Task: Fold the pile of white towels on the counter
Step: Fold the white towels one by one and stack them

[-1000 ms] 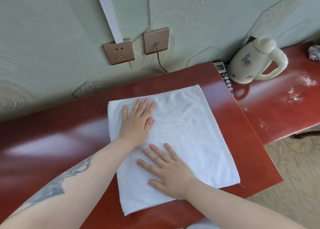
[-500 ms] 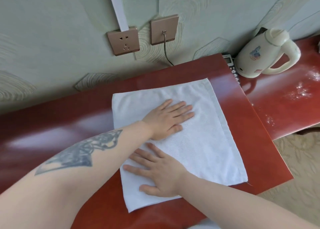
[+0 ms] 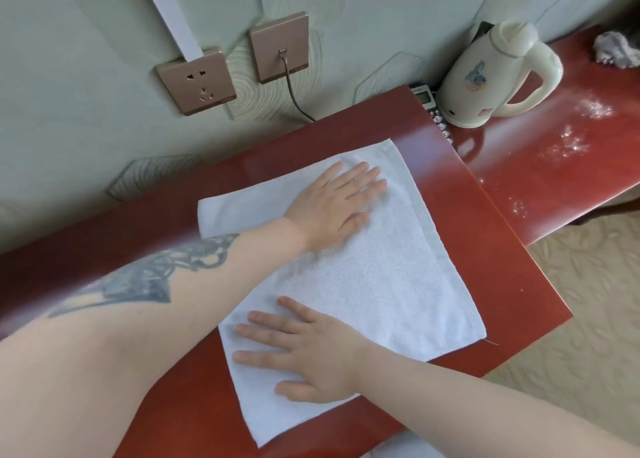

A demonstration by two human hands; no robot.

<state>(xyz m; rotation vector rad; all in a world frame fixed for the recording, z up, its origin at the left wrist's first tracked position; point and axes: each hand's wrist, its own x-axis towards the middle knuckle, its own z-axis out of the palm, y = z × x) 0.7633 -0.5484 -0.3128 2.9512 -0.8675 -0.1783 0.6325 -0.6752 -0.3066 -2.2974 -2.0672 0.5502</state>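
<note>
both hands lie flat with straight fingers on the white towel (image 3: 363, 277), gripping nothing. the left hand (image 3: 337, 203) presses the far part of the cloth, fingers pointing toward its right edge, and the right hand (image 3: 308, 350) presses the near left part, fingers pointing left. neither hand pinches a corner or an edge.

the towel is spread on the raised red counter (image 3: 485, 235), a rough rectangle turned a little askew, its near corner close to the counter's front edge. a hemmed band runs down its right side. whether it is a single layer or already folded once cannot be told from this view, though the far right corner looks slightly thicker.

as a judgement, this towel is at the smoothing stage: it lies flat and nearly free of creases, and the next fold is not yet begun, since no edge is lifted. no pile of towels and no folded stack can be seen; a pale strip at the bottom edge of the view may be more cloth, but it is too cut off to say. so how many towels are done or left cannot be read here.

beyond the towel, on the lower red surface (image 3: 571, 128) to the right, stands a cream kettle (image 3: 485, 76) with a phone (image 3: 433, 111) just beside it, some white specks, and a crumpled grey cloth (image 3: 616, 53) at the far end. two sockets (image 3: 239, 66) sit on the wall behind.
</note>
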